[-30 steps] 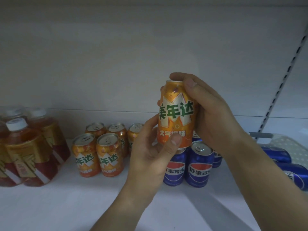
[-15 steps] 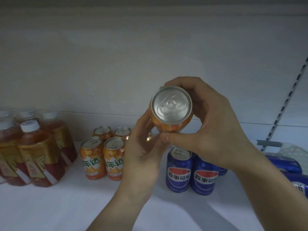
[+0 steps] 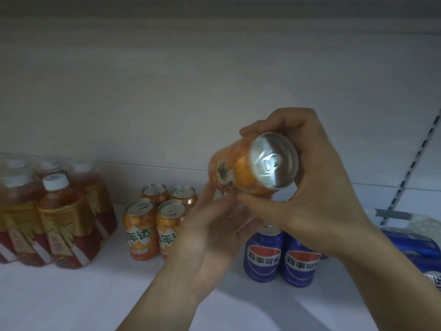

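Observation:
An orange soda can (image 3: 241, 173) is held in the air above the shelf, tipped over so its silver lid with the pull tab faces me. My right hand (image 3: 317, 187) grips the can around its upper end, fingers curled over the top and thumb underneath. My left hand (image 3: 214, 232) is below and left of the can, its fingertips touching the can's lower end; the hand is blurred. The can's base is hidden behind my left fingers.
Several matching orange cans (image 3: 152, 228) stand on the white shelf (image 3: 71, 295) to the left. Blue cola cans (image 3: 281, 254) stand under my right hand. Red tea bottles (image 3: 57, 220) fill the far left. More blue cans (image 3: 410, 249) lie at the right edge.
The can went from upright with its label facing me to tipped over with the lid toward me, then turned further to the right. Both hands shifted right with it.

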`<action>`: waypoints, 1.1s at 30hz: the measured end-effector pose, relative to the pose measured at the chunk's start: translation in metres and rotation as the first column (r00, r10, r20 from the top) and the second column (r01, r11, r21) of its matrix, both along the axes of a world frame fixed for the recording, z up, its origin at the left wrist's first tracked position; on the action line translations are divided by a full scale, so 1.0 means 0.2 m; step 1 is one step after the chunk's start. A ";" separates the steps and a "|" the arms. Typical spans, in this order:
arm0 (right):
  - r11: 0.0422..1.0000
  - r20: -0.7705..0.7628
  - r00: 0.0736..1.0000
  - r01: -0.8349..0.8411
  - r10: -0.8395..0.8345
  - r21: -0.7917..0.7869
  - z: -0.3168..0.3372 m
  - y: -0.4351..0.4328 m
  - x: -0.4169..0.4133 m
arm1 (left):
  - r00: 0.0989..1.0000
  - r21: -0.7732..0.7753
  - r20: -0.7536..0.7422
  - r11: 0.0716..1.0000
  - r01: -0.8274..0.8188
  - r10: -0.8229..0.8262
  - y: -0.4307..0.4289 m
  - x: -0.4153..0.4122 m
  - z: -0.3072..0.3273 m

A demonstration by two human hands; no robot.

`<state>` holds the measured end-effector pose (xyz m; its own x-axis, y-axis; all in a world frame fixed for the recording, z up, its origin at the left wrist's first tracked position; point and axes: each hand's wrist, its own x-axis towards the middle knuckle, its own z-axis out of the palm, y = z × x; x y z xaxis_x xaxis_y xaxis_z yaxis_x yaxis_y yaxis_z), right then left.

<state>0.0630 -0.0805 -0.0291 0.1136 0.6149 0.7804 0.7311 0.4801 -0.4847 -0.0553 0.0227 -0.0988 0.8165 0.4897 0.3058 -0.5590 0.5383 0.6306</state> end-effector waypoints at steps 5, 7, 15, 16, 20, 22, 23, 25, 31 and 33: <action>0.984 -0.172 0.974 -0.164 0.150 -0.066 -0.03 0.03 0.09 | 0.978 -0.012 0.037 0.978 -0.207 0.207 -0.04 -0.01 0.04; 0.967 -0.213 0.963 -0.199 0.164 -0.156 -0.04 0.02 0.12 | 0.902 0.094 0.034 0.898 -0.431 0.429 -0.06 0.00 0.05; 0.946 -0.029 0.997 -0.079 0.073 -0.314 -0.07 0.03 0.19 | 0.631 0.528 0.220 0.453 -0.718 0.744 -0.13 -0.02 0.07; 0.949 -0.015 0.997 -0.074 0.073 -0.307 -0.07 0.03 0.19 | 0.628 0.540 0.223 0.442 -0.717 0.746 -0.13 -0.02 0.07; 0.960 -0.009 0.997 -0.073 0.073 -0.269 -0.06 0.03 0.18 | 0.617 0.562 0.247 0.408 -0.719 0.747 -0.15 -0.02 0.09; 0.967 -0.026 0.997 -0.080 0.076 -0.240 -0.04 0.01 0.19 | 0.645 0.514 0.217 0.476 -0.713 0.732 -0.15 -0.03 0.09; 0.971 -0.056 0.994 -0.099 0.089 -0.218 -0.04 0.00 0.20 | 0.688 0.440 0.168 0.571 -0.693 0.706 -0.14 -0.03 0.09; 0.979 -0.141 0.982 -0.146 0.126 -0.143 -0.01 -0.01 0.20 | 0.806 0.220 0.083 0.778 -0.589 0.586 -0.14 -0.04 0.10; 0.984 -0.309 0.937 -0.175 0.161 -0.018 0.00 0.01 0.18 | 0.973 -0.288 -0.069 0.929 -0.232 0.221 -0.19 -0.06 0.13; 0.985 -0.334 0.930 -0.170 0.154 -0.020 0.00 0.01 0.17 | 0.986 -0.349 -0.092 0.923 -0.164 0.141 -0.20 -0.08 0.12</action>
<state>0.0969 -0.0778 -0.0283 0.2553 0.6823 0.6851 0.4405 0.5486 -0.7106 -0.0707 -0.0178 -0.0742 0.7354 0.6765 0.0394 -0.6170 0.6445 0.4515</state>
